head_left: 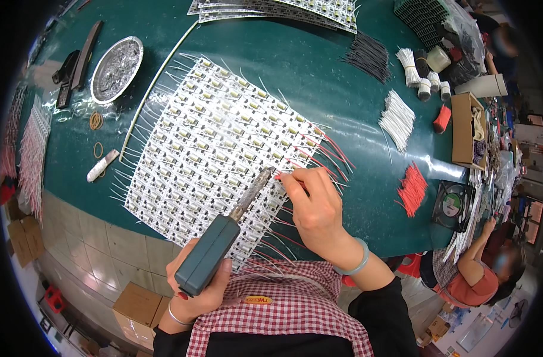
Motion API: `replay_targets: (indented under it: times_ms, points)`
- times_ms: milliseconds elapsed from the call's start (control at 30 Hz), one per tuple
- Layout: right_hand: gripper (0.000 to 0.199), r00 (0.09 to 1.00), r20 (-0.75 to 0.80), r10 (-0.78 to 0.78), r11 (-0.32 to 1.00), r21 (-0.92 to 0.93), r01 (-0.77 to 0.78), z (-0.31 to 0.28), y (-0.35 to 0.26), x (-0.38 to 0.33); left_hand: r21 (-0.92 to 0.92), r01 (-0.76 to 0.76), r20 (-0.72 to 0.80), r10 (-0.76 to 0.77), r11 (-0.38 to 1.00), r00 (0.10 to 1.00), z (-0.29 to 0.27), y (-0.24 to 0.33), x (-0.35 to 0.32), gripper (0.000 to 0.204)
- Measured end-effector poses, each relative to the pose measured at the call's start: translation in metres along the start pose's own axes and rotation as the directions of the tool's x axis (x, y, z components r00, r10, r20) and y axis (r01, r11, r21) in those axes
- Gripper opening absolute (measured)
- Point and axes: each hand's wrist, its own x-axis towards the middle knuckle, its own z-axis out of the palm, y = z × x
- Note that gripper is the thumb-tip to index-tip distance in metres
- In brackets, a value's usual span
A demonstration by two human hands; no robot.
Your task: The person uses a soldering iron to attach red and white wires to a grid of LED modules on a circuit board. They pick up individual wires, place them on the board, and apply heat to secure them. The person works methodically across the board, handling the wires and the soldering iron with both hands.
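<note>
My left hand (191, 297) is closed round the dark green body of a soldering gun (207, 253). Its tip points up and right, touching or just above the large white circuit board panel (206, 119). Close beside the tip, my right hand (316, 208) pinches a red wire (278, 177) at the panel's right part; the wire's far end is hidden by the fingers. Rows of small black and yellowish components cover the panel. Red wires (333, 149) stick out along its right edge, and thin white wires (142, 134) fringe its left side.
Bundles of red (412, 190), white (397, 119) and black wires (369, 56) lie on the green table's right side. A metal bowl (118, 70) and a white-wrapped stick (102, 166) are at left. More panels (277, 12) lie at the back. A fan (453, 205) stands near a co-worker (476, 271).
</note>
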Motion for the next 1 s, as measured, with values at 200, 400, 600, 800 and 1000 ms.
replay_targets:
  times_ms: [200,400,600,800,1000]
  points:
    - [0.034,0.993,-0.095,-0.07,0.998,-0.018,0.068,-0.005,-0.008,-0.002,-0.016,0.042,-0.032,-0.042,0.999,0.999,-0.002,-0.004,-0.009,0.03]
    - [0.037,0.999,-0.011,-0.033,0.998,0.05,0.034,0.002,-0.012,-0.009,0.026,0.0,-0.02,0.0,1.0,1.0,-0.004,-0.004,-0.011,0.027]
    - [0.038,1.0,0.0,-0.013,0.999,0.029,0.013,0.005,-0.014,-0.012,0.013,0.041,0.013,-0.041,0.999,0.999,-0.005,-0.009,-0.019,0.024]
    - [0.036,1.0,0.006,0.007,1.0,0.014,-0.007,0.004,-0.018,-0.011,0.031,0.027,0.006,-0.027,0.999,1.0,-0.005,-0.008,-0.019,0.021]
    - [0.037,1.0,0.008,0.017,1.0,0.002,-0.017,0.006,-0.019,-0.011,0.005,0.056,0.029,-0.056,0.998,0.998,-0.006,0.004,-0.007,0.019]
